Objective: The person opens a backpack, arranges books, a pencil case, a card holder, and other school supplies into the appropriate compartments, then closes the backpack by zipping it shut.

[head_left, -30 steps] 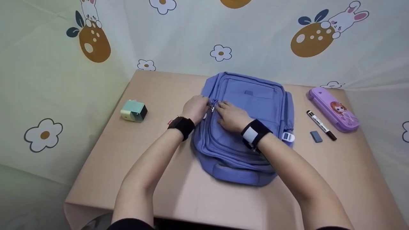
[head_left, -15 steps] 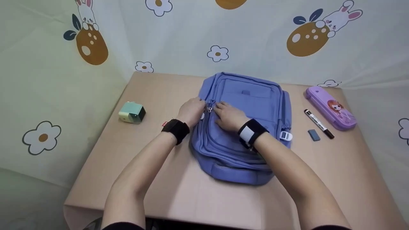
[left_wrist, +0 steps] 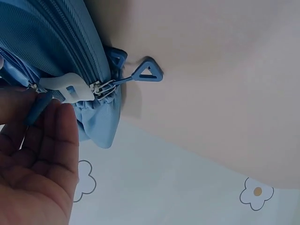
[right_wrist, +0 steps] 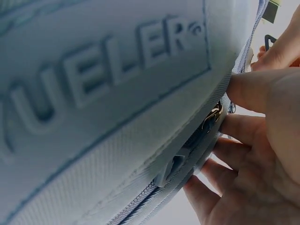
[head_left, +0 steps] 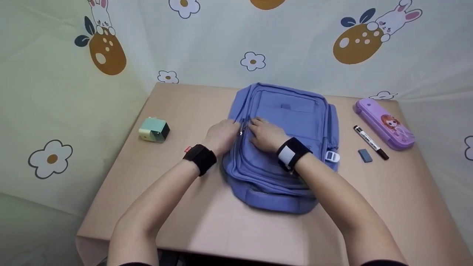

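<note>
The blue backpack [head_left: 286, 120] lies on the tabletop [head_left: 207, 229]; the left hand [head_left: 221, 135] pinches a zipper pull [left_wrist: 38, 108] while the right hand [head_left: 269, 135] grips fabric alongside. Rightward lie a marker [head_left: 370, 142] and purple case [head_left: 386, 123].

Bag [head_left: 295, 118] part-hidden under right hand [head_left: 268, 135]; lettering [right_wrist: 93, 77] cut at right wrist view's left edge. Zip pull [left_wrist: 38, 108] part-covered by left hand [left_wrist: 40, 159], cropped in left wrist view. Marker [head_left: 370, 142] print too small.
</note>
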The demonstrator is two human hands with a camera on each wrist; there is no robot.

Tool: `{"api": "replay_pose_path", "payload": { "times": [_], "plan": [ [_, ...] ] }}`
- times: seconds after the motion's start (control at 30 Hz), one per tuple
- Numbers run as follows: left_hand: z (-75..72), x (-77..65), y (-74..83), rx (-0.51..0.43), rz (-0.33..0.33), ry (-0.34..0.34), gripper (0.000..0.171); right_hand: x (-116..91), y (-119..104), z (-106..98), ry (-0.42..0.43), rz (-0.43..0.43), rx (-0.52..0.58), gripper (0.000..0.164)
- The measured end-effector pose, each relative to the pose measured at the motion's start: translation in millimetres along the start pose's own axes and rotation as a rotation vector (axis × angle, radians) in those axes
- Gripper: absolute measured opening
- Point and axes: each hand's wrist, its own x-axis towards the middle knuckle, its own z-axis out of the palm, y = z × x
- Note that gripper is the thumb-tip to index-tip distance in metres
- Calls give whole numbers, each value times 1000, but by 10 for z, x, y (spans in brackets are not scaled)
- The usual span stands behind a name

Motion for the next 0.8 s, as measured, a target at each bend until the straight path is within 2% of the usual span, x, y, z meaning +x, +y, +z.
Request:
{"api": "replay_pose_path", "payload": {
  "times": [0.4,0.6,0.67,0.8],
  "plan": [
    [99,-46,-17,-135,-10,47,14,-71,20,26,32,-37,49,61],
    [112,-64,-30,-161,-20,47,11,-218,-15,39,118,-111,74,61],
    [106,-62,-37,-165,-23,48,12,-307,-81,30,181,-165,73,55],
    [94,-56,-56,-182,-36,52,11,-485,-275,61,303,-283,57,21]
  ]
}}
